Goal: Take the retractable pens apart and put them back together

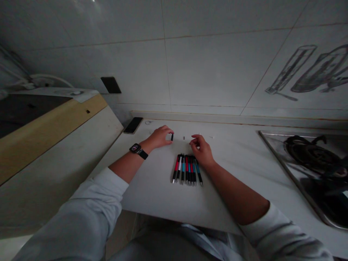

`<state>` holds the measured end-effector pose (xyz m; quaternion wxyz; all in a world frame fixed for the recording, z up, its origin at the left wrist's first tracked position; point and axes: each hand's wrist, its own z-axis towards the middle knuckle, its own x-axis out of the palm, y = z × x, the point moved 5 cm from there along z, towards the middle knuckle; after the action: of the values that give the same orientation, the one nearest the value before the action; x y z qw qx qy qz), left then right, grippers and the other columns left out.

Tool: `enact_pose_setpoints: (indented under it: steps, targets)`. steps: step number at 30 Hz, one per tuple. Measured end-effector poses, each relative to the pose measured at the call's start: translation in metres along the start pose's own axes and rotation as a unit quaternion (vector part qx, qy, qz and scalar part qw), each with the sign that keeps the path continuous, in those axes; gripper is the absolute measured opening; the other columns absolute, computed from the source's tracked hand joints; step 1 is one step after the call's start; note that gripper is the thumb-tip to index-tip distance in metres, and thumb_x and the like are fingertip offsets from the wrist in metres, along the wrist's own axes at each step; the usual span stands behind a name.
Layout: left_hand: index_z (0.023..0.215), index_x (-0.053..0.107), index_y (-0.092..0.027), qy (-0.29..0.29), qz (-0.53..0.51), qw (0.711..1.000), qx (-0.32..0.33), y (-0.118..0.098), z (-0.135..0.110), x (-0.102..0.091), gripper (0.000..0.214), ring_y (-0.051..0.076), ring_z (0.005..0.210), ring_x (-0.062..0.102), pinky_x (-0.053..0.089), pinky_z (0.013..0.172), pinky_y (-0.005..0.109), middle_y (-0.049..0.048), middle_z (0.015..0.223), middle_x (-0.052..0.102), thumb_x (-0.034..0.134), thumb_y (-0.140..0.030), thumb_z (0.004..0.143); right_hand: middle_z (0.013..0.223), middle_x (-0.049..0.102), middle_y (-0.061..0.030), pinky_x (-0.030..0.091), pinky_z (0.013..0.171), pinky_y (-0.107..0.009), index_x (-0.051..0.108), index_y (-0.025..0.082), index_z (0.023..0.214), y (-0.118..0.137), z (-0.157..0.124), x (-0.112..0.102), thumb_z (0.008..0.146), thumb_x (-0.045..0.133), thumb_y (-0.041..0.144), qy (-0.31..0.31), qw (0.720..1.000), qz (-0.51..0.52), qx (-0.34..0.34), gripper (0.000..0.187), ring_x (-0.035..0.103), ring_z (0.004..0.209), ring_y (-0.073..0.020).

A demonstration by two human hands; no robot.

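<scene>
My left hand, with a watch on its wrist, has a short black pen part between thumb and fingertip. Its exact kind is too small to make out. Across from it, my right hand hovers over the counter, index finger and thumb apart, with nothing visible between them. A tiny dark piece lies between the two hands. Just below my right hand, several pens with red, white, blue and black barrels lie side by side, metal tips toward me.
The white counter meets a tiled wall. A phone lies at the back left, a small ring-like item beside it. Tiny pale bits lie past my right hand. A gas stove is right; a large box-like unit left.
</scene>
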<state>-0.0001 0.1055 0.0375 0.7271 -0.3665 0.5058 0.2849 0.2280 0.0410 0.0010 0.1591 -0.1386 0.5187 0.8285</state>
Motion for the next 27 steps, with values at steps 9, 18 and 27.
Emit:
enact_pose_setpoints:
  steps: [9, 18, 27]
  targets:
    - [0.118, 0.075, -0.023, 0.075, 0.094, 0.992, -0.047, 0.076, 0.019, 0.006, 0.046, 0.029, 0.126, 0.059, 0.042, 0.109, 0.044, 0.0111, 0.135, 0.065, 0.077, -0.039, 0.074, 0.093, 0.072, -0.0043, 0.052, 0.089, -0.035, 0.057, 0.023, 0.119, 0.007, 0.0, -0.002, 0.091, 0.052, 0.025, -0.014, 0.999, -0.028, -0.036, 0.028, 0.067, 0.088, -0.0203]
    - [0.118, 0.073, -0.025, 0.106, 0.082, 0.99, -0.039, 0.09, 0.021, 0.009, 0.045, 0.024, 0.121, 0.063, 0.046, 0.105, 0.034, 0.0069, 0.129, 0.07, 0.071, -0.037, 0.075, 0.092, 0.072, -0.0045, 0.052, 0.091, -0.037, 0.057, 0.023, 0.12, -0.003, 0.003, -0.002, 0.093, 0.051, 0.027, -0.023, 0.999, -0.014, -0.026, 0.028, 0.068, 0.089, -0.0208]
    - [0.122, 0.071, -0.024, 0.11, 0.088, 0.988, -0.061, 0.088, 0.018, 0.003, 0.051, 0.027, 0.124, 0.061, 0.046, 0.105, 0.037, 0.009, 0.133, 0.068, 0.074, -0.04, 0.073, 0.093, 0.073, -0.0053, 0.051, 0.09, -0.037, 0.059, 0.022, 0.119, -0.006, 0.006, -0.011, 0.091, 0.053, 0.027, -0.06, 0.998, -0.024, -0.011, 0.029, 0.069, 0.09, -0.0217]
